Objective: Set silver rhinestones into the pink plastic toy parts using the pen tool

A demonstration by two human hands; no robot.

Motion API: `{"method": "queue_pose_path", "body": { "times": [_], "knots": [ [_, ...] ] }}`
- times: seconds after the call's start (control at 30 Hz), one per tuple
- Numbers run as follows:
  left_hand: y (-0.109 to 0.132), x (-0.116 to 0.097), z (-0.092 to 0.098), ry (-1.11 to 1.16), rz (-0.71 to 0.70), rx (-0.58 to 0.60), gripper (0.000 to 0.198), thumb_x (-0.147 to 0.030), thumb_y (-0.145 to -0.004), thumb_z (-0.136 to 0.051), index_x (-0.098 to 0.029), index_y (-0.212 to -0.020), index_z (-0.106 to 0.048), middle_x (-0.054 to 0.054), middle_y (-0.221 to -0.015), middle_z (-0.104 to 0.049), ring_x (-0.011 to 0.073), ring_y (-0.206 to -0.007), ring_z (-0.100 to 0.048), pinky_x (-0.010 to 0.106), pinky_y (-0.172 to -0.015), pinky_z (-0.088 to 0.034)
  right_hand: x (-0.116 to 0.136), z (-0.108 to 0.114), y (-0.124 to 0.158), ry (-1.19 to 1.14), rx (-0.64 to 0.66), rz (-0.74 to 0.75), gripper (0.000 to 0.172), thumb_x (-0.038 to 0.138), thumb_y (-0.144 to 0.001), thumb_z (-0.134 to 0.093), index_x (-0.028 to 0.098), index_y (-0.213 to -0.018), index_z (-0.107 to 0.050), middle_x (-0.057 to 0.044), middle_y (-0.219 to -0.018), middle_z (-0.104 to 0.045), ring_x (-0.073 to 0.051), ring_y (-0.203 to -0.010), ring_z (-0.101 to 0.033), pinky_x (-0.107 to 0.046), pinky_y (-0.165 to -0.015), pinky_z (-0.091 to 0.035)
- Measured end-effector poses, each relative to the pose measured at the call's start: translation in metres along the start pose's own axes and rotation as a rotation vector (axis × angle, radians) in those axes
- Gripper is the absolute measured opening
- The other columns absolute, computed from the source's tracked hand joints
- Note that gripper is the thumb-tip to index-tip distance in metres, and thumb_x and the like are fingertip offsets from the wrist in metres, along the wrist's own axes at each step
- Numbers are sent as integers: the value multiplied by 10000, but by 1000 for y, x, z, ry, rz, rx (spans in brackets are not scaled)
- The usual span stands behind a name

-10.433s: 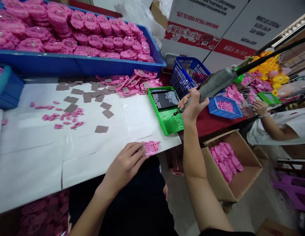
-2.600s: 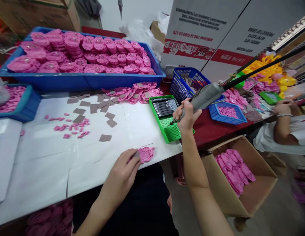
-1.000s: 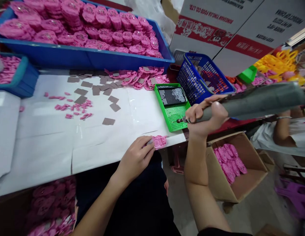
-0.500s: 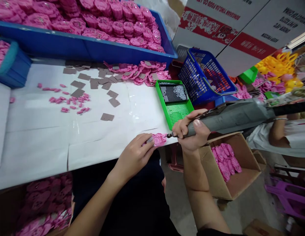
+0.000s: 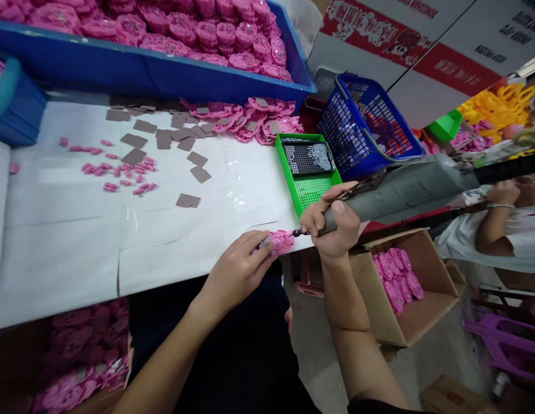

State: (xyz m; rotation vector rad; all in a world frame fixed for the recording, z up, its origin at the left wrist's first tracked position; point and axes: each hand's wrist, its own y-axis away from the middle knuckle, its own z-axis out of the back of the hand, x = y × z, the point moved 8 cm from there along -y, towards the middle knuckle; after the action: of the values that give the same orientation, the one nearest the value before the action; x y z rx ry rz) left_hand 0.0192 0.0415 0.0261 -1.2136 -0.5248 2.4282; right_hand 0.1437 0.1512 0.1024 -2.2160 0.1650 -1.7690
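My left hand (image 5: 241,261) is closed on a pink plastic casing (image 5: 281,242) at the table's front edge, with a grey piece under the fingertips. In my right hand (image 5: 336,227) is a grey power screwdriver (image 5: 397,192), held nearly level with its bit pointing left. The tip meets the right end of the casing; whether a screw is under it I cannot tell. Just behind the right hand lies a green tray (image 5: 289,172) with a black perforated plate (image 5: 300,158) bearing small silvery screws.
Grey flat plates (image 5: 188,200) and small pink parts (image 5: 110,187) lie scattered on the white table (image 5: 164,241). Behind are a long blue bin (image 5: 164,72) of pink casings and a blue basket (image 5: 345,132). A cardboard box (image 5: 427,322) stands lower right; another person's arm (image 5: 494,230) shows beyond.
The view has shifted slightly. Both hands keep their hold, and the screwdriver tip stays at the casing's right end, with the tool tilted a little differently.
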Motion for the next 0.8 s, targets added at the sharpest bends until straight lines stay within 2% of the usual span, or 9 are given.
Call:
{"method": "queue_pose_path", "body": {
  "times": [0.23,0.37,0.47,0.53,0.67,0.73,0.8],
  "knots": [
    [1,-1,1,-17,-9,-28,211,-185,-1008,-610,-197,-1216,-639,131,-1259,-692,273,-1199,-649,483,-1018,-606,-13,-12,0,-6,73,-100,372,498,-768,-792,255,-801,-512,144,-421,-411,-61,-279,-306,-209,-320,-318],
    [2,-1,-1,-44,-15,-45,222,-186,-1006,-612,-190,-1226,-640,134,-1247,-696,275,-1174,-652,470,-989,-615,-21,-18,1,-39,225,-154,366,503,-765,-775,253,-810,-512,146,-411,-409,-61,-274,-283,-210,-314,-301],
    [3,1,-2,-34,-7,-41,207,-188,-1013,-598,-204,-1215,-644,128,-1242,-697,270,-1163,-654,468,-980,-616,-12,-18,-2,-51,316,-172,353,520,-768,-752,258,-819,-520,144,-400,-405,-73,-262,-290,-221,-307,-313],
    [3,1,-2,-29,-11,-38,193,-184,-1014,-592,-203,-1197,-649,131,-1245,-694,272,-1166,-653,474,-983,-615,6,-9,-11,-57,258,-99,312,514,-786,-716,266,-817,-530,141,-399,-405,-80,-260,-290,-232,-309,-341],
    [3,-1,-2,-30,-29,-32,176,-176,-1007,-595,-193,-1168,-662,135,-1257,-688,278,-1173,-650,481,-984,-618,45,23,-37,-34,-41,184,182,435,-793,-656,276,-808,-569,123,-433,-378,-80,-292,-288,-240,-316,-349],
    [3,-1,-2,-23,-27,-35,183,-171,-1004,-600,-184,-1174,-665,138,-1261,-688,277,-1183,-647,477,-986,-619,42,35,-51,-11,-157,248,176,423,-781,-655,272,-777,-564,117,-436,-356,-79,-300,-285,-243,-310,-309],
    [3,-2,-2,-17,-27,-36,201,-170,-1002,-603,-181,-1193,-666,139,-1266,-690,275,-1191,-646,476,-990,-619,25,43,-66,25,-223,220,243,461,-775,-686,269,-755,-538,119,-440,-348,-77,-304,-297,-247,-318,-293]
  ]
}}
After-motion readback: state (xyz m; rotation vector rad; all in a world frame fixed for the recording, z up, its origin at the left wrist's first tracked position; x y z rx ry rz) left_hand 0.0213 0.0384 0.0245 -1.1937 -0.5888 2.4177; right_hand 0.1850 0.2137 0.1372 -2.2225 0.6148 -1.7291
